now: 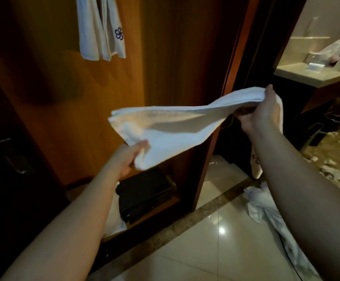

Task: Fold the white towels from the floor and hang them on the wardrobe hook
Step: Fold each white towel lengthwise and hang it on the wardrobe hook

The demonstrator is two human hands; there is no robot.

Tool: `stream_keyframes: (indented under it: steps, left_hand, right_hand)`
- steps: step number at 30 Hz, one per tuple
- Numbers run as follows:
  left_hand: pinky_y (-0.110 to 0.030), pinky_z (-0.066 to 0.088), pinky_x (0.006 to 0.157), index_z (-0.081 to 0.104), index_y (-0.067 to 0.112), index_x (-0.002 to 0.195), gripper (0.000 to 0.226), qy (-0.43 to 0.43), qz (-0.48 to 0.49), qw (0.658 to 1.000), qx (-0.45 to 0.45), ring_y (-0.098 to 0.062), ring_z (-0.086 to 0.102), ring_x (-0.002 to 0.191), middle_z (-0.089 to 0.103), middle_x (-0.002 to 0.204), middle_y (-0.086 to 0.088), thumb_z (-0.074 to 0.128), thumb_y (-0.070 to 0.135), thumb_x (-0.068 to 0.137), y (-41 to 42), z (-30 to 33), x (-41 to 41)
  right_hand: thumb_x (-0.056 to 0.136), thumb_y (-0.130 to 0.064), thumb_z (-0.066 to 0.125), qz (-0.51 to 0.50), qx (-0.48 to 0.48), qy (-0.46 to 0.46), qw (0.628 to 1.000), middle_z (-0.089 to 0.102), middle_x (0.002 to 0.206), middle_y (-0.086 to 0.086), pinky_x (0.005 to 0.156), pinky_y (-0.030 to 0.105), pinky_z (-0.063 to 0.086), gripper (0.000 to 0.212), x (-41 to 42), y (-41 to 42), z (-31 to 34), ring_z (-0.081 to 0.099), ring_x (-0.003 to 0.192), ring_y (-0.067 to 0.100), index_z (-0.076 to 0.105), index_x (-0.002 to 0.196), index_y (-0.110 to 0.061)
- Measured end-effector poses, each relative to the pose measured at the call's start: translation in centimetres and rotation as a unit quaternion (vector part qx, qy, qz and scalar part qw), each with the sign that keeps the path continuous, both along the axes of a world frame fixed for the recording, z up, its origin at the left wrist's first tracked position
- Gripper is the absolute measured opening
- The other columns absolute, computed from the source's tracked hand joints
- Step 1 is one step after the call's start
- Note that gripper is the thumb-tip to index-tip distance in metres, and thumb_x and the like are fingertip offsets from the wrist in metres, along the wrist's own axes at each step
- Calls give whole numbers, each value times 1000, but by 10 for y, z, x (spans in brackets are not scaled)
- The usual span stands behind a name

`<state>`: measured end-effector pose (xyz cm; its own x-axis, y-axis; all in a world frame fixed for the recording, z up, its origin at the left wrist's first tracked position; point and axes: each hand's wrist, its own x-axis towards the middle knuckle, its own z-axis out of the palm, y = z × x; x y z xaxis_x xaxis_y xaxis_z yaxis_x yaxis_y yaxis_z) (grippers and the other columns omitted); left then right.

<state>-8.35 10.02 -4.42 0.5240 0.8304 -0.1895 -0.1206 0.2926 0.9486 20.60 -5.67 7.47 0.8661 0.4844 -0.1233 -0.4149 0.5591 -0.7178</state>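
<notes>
A white towel (171,128) is stretched in the air between my two hands, folded lengthwise into several layers. My left hand (128,157) pinches its lower left end. My right hand (260,112) grips the upper right end, and a tail of the towel with a blue mark hangs down behind that forearm. Another white towel (102,31) with a blue flower logo hangs high on the wooden wardrobe (63,94); its hook is out of view above the frame. More white cloth (266,211) lies crumpled on the tiled floor at the right.
A black case (144,191) sits on the wardrobe's low shelf, with white cloth beside it. A dark door with a handle (13,163) stands at the left. At the right, a counter (315,76) holds small items, and paper scraps litter the carpet (335,167).
</notes>
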Motion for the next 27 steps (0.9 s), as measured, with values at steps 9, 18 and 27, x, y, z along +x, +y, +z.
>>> stream_keyframes:
  steps: [9,18,27]
  left_hand:
    - [-32,61,67,80,31,98,32,-36,-40,999,9,-20,75,90,77,104,-5,63,5,90,3,-8,-26]
    - [-50,61,85,68,21,78,18,-110,-84,989,-41,-40,65,116,65,130,-14,63,4,81,-4,1,-40]
    - [-36,55,71,61,13,60,27,-189,-102,972,-100,-35,67,98,66,103,-14,75,35,68,-5,-27,-53]
  right_hand:
    - [94,-38,65,-46,-104,19,993,73,102,8,69,42,63,27,31,-18,-47,74,91,26,66,105,-14]
    - [89,-35,69,2,-92,80,993,78,100,13,72,44,62,39,34,-20,-91,77,86,31,67,118,-9]
    - [97,-27,61,98,-29,105,989,73,117,20,91,49,58,48,31,-20,-107,71,106,38,51,137,-4]
